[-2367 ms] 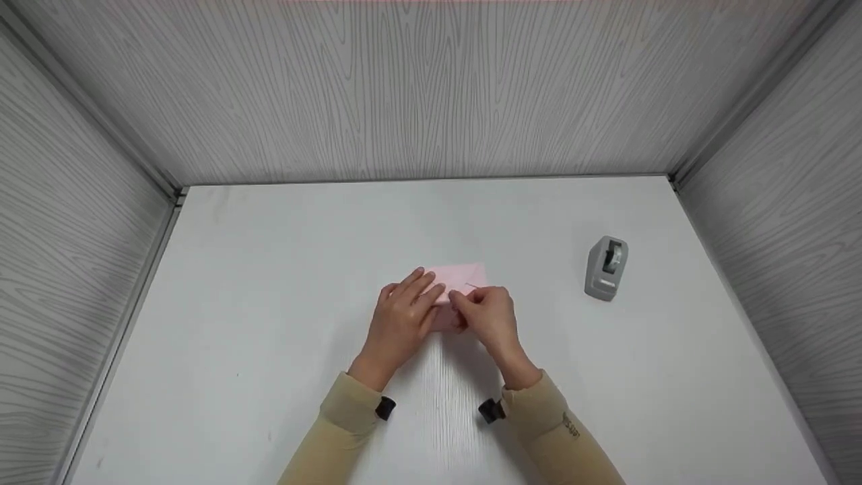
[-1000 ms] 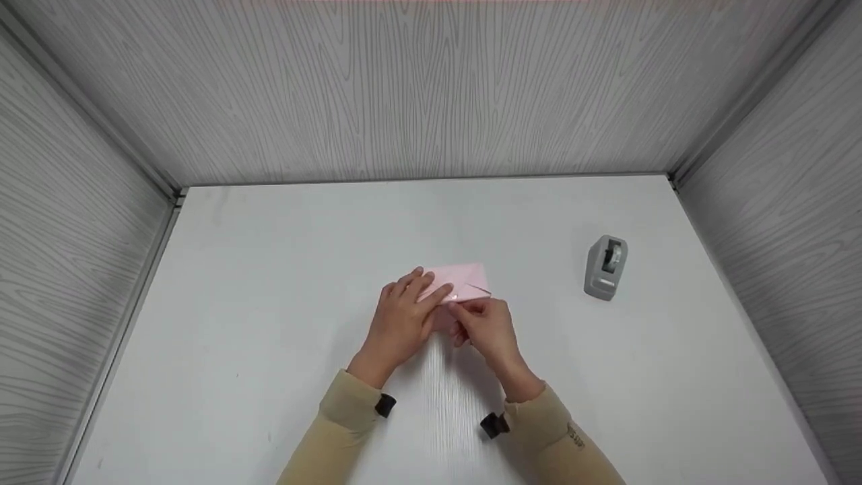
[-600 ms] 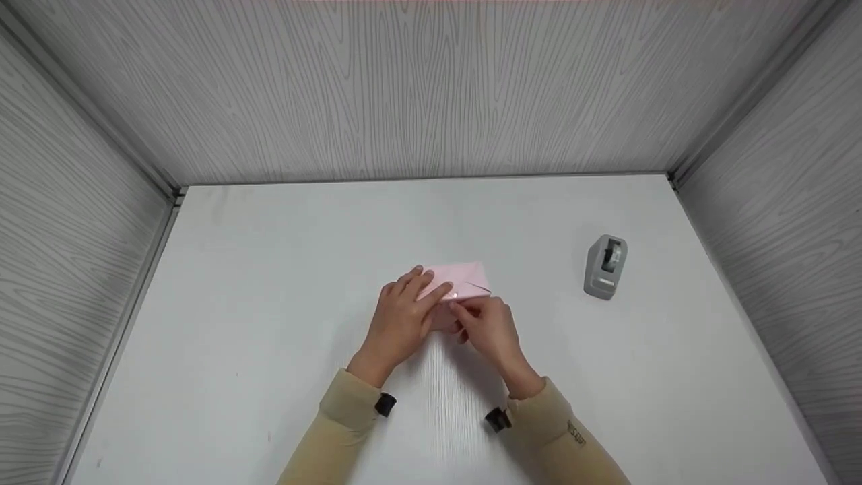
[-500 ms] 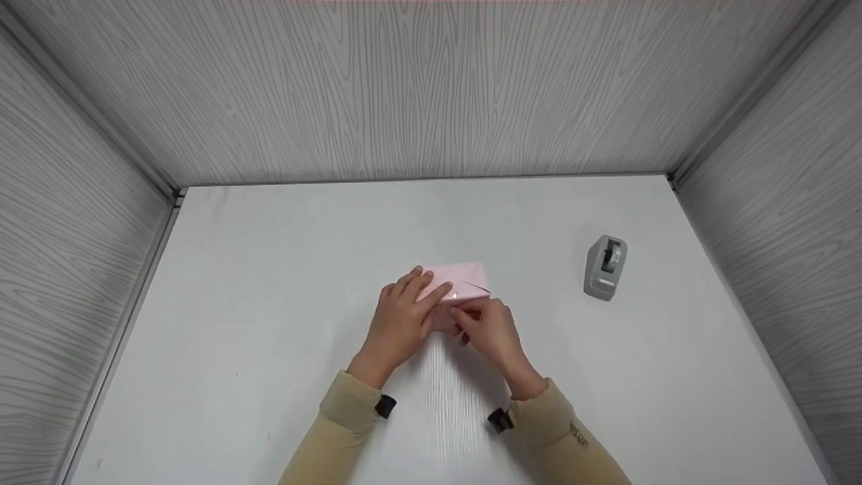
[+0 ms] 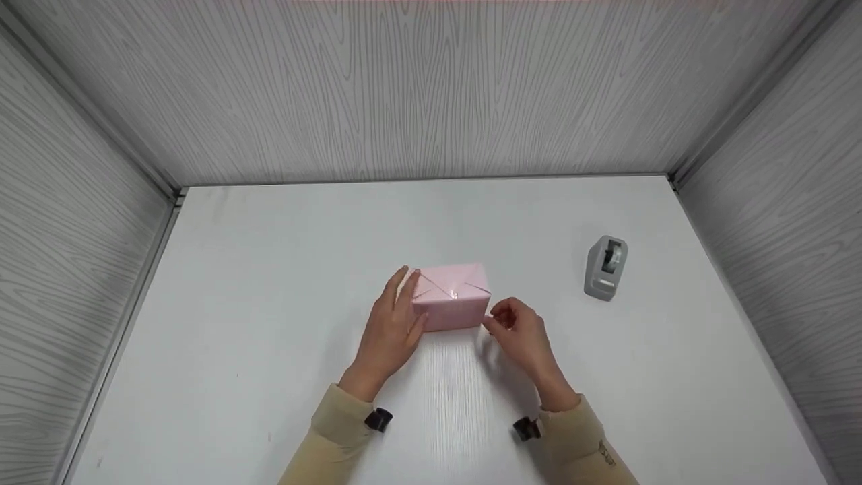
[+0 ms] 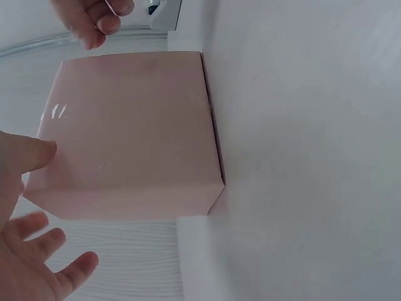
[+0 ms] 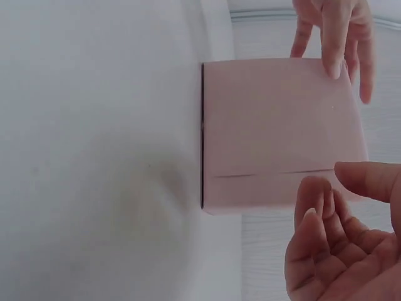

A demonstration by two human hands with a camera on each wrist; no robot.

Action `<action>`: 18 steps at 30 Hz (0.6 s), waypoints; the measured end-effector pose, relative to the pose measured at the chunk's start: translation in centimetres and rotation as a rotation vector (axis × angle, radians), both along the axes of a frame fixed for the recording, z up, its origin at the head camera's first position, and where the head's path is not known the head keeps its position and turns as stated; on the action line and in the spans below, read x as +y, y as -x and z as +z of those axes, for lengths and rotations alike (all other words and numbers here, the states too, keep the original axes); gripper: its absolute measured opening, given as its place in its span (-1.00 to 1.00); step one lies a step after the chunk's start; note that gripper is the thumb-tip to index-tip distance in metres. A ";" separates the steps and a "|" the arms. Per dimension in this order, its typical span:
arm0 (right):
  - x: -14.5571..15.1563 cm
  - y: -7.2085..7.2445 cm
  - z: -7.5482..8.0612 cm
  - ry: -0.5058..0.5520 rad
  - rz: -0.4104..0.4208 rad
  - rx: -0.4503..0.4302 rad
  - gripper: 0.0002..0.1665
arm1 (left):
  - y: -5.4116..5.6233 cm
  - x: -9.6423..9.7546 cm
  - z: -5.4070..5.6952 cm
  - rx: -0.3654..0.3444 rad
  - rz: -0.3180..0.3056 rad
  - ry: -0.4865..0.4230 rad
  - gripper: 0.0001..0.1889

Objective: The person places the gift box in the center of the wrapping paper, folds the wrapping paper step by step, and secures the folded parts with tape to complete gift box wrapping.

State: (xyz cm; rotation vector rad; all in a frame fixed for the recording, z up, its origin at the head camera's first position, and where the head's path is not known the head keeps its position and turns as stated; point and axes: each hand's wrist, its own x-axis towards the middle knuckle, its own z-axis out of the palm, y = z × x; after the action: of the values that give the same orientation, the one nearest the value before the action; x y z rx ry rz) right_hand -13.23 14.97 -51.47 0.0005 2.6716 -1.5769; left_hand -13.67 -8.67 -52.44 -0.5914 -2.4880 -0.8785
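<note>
A pink paper-wrapped box (image 5: 450, 315) stands on the white table, its folded flaps meeting in a V on top under shiny clear tape (image 5: 453, 294). My left hand (image 5: 389, 330) rests at the box's left end, thumb against the front face and straight, spread fingers at the top edge. In the left wrist view that thumb (image 6: 39, 154) touches the pink paper. My right hand (image 5: 525, 337) is just off the front right corner, fingers loosely bent, nothing between them. The right wrist view has the right hand (image 7: 344, 244) in front of a box face with a thin paper seam.
A grey tape dispenser (image 5: 605, 268) with a roll in it stands on the right part of the white table (image 5: 283, 269). Wood-grain panels (image 5: 417, 94) enclose the back and both sides. Black cameras sit at both wrists.
My right hand has left the box's front face and moved right. My left hand has slid left from the top to the left end, uncovering the flaps and tape. The box stays put.
</note>
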 end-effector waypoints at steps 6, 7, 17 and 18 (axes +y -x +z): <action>0.8 0.4 -0.9 0.089 0.089 0.076 -0.56 | -1.0 0.0 -0.4 -0.172 0.093 -0.086 -0.48; 0.9 0.5 -1.0 0.118 0.114 0.079 -0.53 | -1.1 0.0 -0.5 -0.209 0.089 -0.100 -0.51; 0.5 0.0 0.1 0.180 0.125 0.108 -0.63 | -1.3 -0.5 -0.6 -0.274 0.038 -0.202 -0.71; 0.6 0.0 0.2 0.173 0.116 0.103 -0.63 | -1.4 -0.5 -0.6 -0.274 0.038 -0.205 -0.71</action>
State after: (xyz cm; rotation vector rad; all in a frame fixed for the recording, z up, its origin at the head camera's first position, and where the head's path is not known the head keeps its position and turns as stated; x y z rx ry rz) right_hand -13.20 15.55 -51.31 -0.2434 2.5448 -1.8097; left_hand -12.30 -9.13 -53.01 -0.3742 -2.5906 -1.2541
